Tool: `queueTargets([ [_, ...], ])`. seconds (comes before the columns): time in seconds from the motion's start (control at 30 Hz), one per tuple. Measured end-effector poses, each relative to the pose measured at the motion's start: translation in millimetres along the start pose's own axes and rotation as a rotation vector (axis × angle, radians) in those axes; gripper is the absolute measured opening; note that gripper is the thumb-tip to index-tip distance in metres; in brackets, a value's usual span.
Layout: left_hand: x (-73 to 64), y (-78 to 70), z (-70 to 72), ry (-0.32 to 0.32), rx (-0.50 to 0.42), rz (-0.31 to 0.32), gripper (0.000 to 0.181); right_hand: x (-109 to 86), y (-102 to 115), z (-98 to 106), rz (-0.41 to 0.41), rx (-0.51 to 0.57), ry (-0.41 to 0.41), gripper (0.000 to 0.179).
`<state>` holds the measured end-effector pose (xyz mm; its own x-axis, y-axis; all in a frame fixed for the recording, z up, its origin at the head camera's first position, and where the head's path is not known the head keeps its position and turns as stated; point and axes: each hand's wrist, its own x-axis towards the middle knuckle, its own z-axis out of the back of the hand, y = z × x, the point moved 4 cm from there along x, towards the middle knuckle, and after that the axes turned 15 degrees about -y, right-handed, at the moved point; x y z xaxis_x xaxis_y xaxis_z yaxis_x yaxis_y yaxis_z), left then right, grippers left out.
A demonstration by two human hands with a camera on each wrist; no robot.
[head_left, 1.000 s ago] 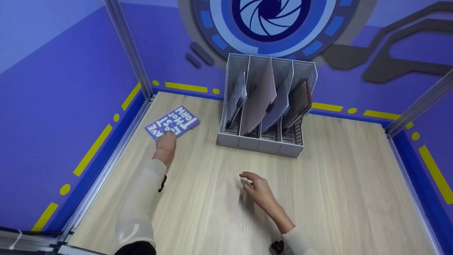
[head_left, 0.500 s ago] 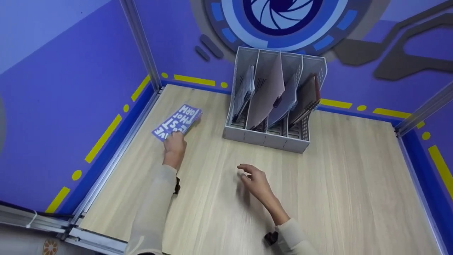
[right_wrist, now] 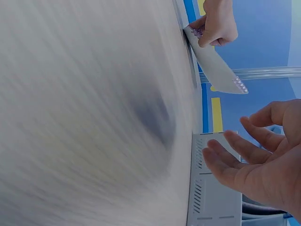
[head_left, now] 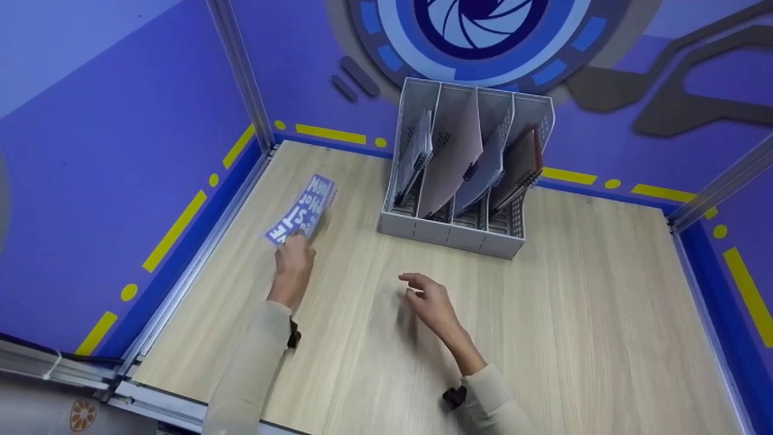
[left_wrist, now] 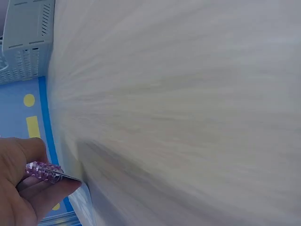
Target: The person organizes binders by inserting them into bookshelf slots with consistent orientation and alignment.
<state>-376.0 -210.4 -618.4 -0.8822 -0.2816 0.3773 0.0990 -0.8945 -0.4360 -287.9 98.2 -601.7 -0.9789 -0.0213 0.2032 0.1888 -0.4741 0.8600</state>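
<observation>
My left hand (head_left: pixel 294 263) pinches the near end of a purple spiral notebook (head_left: pixel 311 208) with white lettering, at the left of the table in the head view. The notebook bends and its far end is raised, as the right wrist view shows with its pale underside (right_wrist: pixel 214 66). Clear plastic binding rings (left_wrist: pixel 44 171) stick out between thumb and fingers in the left wrist view. My right hand (head_left: pixel 432 305) hovers over the middle of the table with loosely curved fingers and nothing in them. It is nearest to the grey file organizer (head_left: pixel 450 237).
The organizer stands against the back wall, its several slots holding a pink folder (head_left: pixel 453 151), a bluish notebook (head_left: pixel 486 175), a brown notebook (head_left: pixel 519 166) and a clear-covered one (head_left: pixel 415 154). Purple walls (head_left: pixel 121 151) and metal posts (head_left: pixel 238 66) enclose the wooden table (head_left: pixel 580 302).
My left hand has taken up the notebook from lying flat, and it now tilts and bends upward. My right hand has shifted slightly. The head view has moved a little.
</observation>
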Motion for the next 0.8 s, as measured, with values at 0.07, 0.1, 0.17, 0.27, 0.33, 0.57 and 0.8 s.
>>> queueTargets([
  [0.07, -5.0, -3.5, 4.7, -0.048, -0.024, -0.015, 0.013, 0.4, 0.7, -0.2, 0.0, 0.002, 0.004, 0.033],
  [0.1, -7.7, -5.6, 7.4, -0.071, -0.043, -0.019, 0.011, 0.4, 1.7, -0.7, 0.003, 0.005, 0.008, 0.033],
  [0.17, -12.7, -10.3, 13.7, -0.128, -0.095, -0.031, 0.006, 1.2, 3.8, -2.0, 0.002, 0.006, 0.015, 0.034],
  [0.27, -21.0, -19.1, 23.0, -0.196, -0.182, -0.062, 0.007, 4.6, 9.6, -4.9, -0.003, 0.02, 0.02, 0.034],
  [0.33, -26.5, -26.7, 29.2, -0.238, -0.235, -0.093, 0.012, 9.1, 15.2, -6.9, -0.018, 0.035, 0.023, 0.035],
  [0.57, -47.2, -61.7, 40.9, -0.354, -0.4, -0.219, 0.014, 27.0, 38.7, -16.4, -0.061, 0.11, 0.012, 0.037],
  [0.8, -74.7, -102.7, 46.3, -0.447, -0.385, -0.446, 0.018, 32.0, 57.3, -19.1, -0.083, 0.272, 0.011, 0.059],
])
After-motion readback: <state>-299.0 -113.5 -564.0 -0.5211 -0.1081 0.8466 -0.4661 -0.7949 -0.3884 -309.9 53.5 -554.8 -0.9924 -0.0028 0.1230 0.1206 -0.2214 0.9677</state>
